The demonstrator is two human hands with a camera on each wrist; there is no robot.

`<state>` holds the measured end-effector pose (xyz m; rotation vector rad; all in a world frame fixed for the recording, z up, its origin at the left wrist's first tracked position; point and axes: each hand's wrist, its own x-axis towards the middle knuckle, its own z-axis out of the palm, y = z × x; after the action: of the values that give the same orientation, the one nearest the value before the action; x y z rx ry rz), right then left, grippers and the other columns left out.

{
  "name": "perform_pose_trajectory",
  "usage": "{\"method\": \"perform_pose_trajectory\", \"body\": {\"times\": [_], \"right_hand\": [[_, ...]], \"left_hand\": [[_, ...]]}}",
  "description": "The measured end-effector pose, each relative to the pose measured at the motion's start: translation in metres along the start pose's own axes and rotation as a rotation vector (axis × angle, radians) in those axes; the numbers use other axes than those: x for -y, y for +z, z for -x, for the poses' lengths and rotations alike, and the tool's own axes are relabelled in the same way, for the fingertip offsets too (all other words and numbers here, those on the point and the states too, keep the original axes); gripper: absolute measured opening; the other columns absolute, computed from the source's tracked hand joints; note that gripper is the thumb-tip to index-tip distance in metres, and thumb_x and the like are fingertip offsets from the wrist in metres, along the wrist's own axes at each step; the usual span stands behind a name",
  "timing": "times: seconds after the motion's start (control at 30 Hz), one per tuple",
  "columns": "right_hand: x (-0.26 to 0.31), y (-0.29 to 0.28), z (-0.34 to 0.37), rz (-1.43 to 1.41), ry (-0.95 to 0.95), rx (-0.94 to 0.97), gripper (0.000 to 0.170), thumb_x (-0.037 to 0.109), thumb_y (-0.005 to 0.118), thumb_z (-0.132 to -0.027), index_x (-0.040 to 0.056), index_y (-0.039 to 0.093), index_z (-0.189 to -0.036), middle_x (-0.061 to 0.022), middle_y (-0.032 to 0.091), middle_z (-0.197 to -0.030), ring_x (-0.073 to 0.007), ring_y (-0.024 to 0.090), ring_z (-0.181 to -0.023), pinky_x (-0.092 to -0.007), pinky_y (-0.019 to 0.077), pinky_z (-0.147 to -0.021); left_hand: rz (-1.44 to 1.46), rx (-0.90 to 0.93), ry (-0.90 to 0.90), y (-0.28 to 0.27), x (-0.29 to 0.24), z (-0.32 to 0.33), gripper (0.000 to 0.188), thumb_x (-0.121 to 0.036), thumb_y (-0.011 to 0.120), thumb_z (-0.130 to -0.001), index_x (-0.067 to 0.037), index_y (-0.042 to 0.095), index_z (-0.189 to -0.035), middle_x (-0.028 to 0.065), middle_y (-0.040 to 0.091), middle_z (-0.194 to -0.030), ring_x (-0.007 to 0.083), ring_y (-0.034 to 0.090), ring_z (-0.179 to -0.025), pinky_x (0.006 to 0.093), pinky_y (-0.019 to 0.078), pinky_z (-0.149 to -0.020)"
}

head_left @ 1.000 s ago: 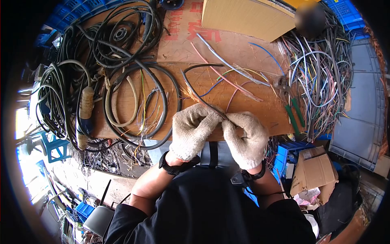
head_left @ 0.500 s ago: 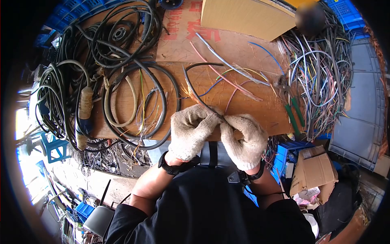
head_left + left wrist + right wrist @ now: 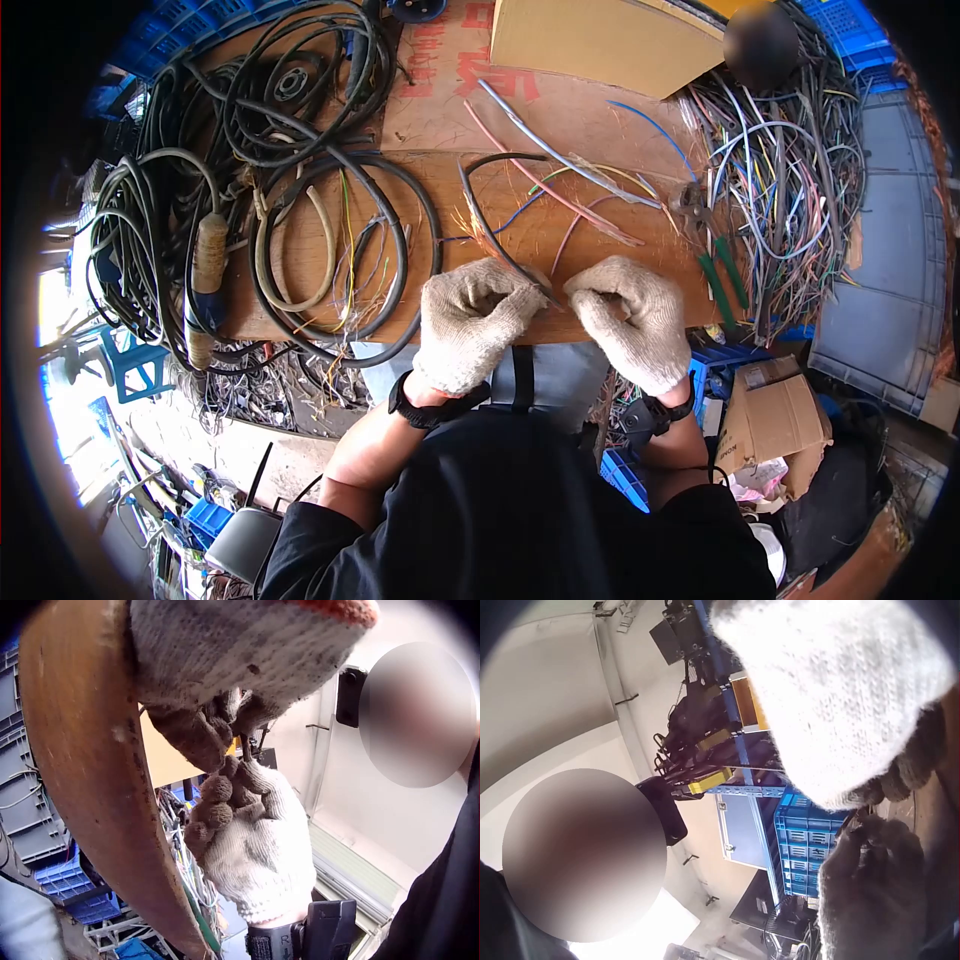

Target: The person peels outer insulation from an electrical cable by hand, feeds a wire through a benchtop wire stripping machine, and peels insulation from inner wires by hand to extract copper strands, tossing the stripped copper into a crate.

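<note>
In the head view, my left hand [image 3: 466, 325], in a white knit glove, pinches a short dark cable [image 3: 482, 218]. Its upper part curves away over the table, with frayed copper strands [image 3: 478, 234] fanning out beside it. The lower tip pokes out past the left fingertips. My gloved right hand [image 3: 638, 320] is just right of that tip, thumb and fingers curled together. The left wrist view has a dark strip [image 3: 245, 747] between the two hands, overlapping the right fingertips; I cannot tell whether the right hand pinches it.
Coils of black cable [image 3: 235, 110] cover the wooden table's [image 3: 640, 270] left side. Cut coloured wires, including a pink one [image 3: 540, 185], lie beyond my hands. Green-handled pliers [image 3: 722, 275] rest at right, beside a big wire heap [image 3: 785, 200]. A cardboard box [image 3: 775, 425] stands below.
My right hand has moved right, away from the left hand, so a gap shows at the cable's tip. The left hand stays nearly in place; the cable's upper part has shifted slightly right.
</note>
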<state>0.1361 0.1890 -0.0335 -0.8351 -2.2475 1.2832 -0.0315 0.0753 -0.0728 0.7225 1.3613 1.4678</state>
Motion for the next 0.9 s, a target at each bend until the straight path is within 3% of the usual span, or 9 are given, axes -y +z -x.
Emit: {"method": "perform_pose_trajectory", "body": {"times": [0.1,0.43,0.7,0.8,0.9], "right_hand": [[0.001,-0.001,-0.003,-0.031,0.003,0.046,0.009,0.008,0.072,-0.087,0.0040,0.073,-0.094,-0.0090,0.072,-0.085,-0.0212,0.070,-0.073,-0.0324,0.0534,-0.065],[0.006,-0.007,-0.010,0.008,0.044,0.173,0.010,0.012,0.072,-0.088,0.0018,0.073,-0.092,-0.0105,0.071,-0.081,-0.0189,0.069,-0.070,-0.0316,0.0528,-0.062],[-0.001,-0.014,-0.011,-0.174,0.184,0.249,0.012,0.011,0.069,-0.092,0.0002,0.072,-0.096,-0.0082,0.070,-0.083,-0.0122,0.064,-0.071,-0.0279,0.0510,-0.065],[-0.007,-0.011,-0.010,-0.197,0.229,0.127,0.012,0.010,0.069,-0.093,0.0004,0.073,-0.098,-0.0066,0.070,-0.086,-0.0106,0.063,-0.074,-0.0268,0.0509,-0.067],[-0.003,-0.012,-0.010,-0.220,0.264,0.130,0.011,0.011,0.070,-0.093,0.0014,0.073,-0.097,-0.0054,0.070,-0.087,-0.0096,0.063,-0.075,-0.0258,0.0510,-0.068]], "left_hand": [[-0.041,-0.002,0.023,0.000,0.004,0.001,0.009,-0.007,0.071,-0.089,0.001,0.075,-0.089,0.0054,0.074,-0.085,0.0076,0.063,-0.074,0.0249,0.0506,-0.066],[-0.055,0.024,0.026,0.001,0.000,0.000,0.010,-0.008,0.071,-0.089,0.001,0.075,-0.088,0.0095,0.074,-0.089,0.0125,0.066,-0.077,0.0287,0.0526,-0.070],[-0.073,0.036,0.015,-0.001,0.000,0.000,0.011,-0.008,0.071,-0.089,0.002,0.075,-0.088,0.0094,0.074,-0.087,0.0123,0.066,-0.077,0.0287,0.0524,-0.069],[0.013,0.021,0.047,-0.001,0.008,-0.001,0.011,-0.008,0.071,-0.089,0.002,0.075,-0.088,0.0096,0.074,-0.087,0.0122,0.066,-0.077,0.0286,0.0524,-0.069],[0.004,0.011,0.012,-0.001,0.006,-0.001,0.011,-0.008,0.071,-0.089,0.002,0.075,-0.087,0.0090,0.074,-0.086,0.0112,0.066,-0.076,0.0283,0.0523,-0.069]]}}
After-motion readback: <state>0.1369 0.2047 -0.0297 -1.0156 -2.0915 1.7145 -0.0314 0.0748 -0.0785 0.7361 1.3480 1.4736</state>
